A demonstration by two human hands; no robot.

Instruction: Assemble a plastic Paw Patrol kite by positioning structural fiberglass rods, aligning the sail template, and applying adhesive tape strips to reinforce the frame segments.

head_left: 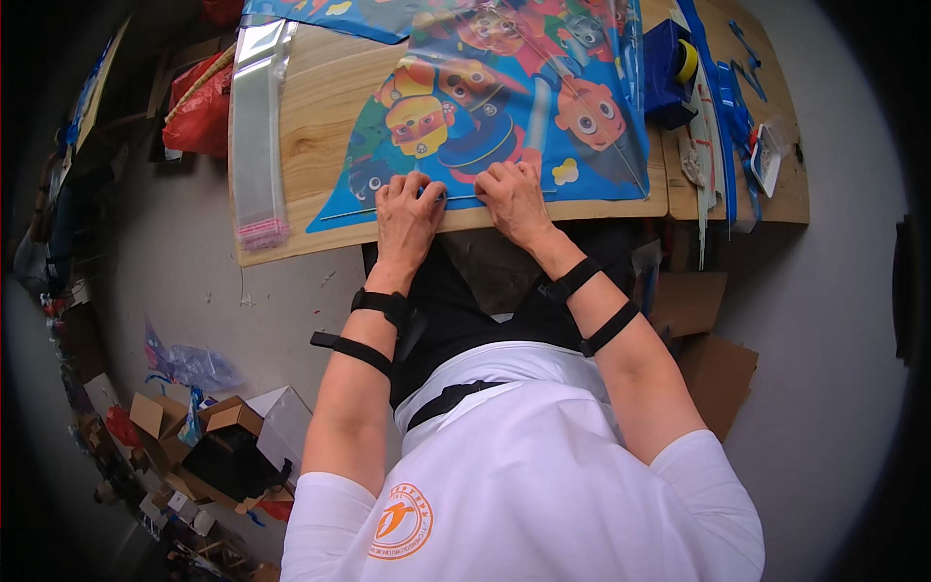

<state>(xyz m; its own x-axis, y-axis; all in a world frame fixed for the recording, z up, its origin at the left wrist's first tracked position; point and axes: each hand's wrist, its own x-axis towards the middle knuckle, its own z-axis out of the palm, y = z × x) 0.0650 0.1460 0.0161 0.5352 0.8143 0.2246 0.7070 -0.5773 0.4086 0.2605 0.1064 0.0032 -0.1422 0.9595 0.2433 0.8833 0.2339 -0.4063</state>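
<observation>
A blue kite printed with colourful cartoon figures lies spread on the wooden table, its wide edge toward me. Along that near edge runs a thin pale rod. My left hand is closed at the left part of this edge, with thumb and fingers pinched at the rod. A short way to the right, my right hand also has its fingers curled and pressed together on the kite's edge by the rod. Both sets of fingertips partly hide what they grip.
Clear plastic sleeves lie on the table's left. To the right stand a blue tape dispenser, blue strips, thin rods and a small white tray. A red bag is beside the table. Open cardboard boxes crowd the floor behind left.
</observation>
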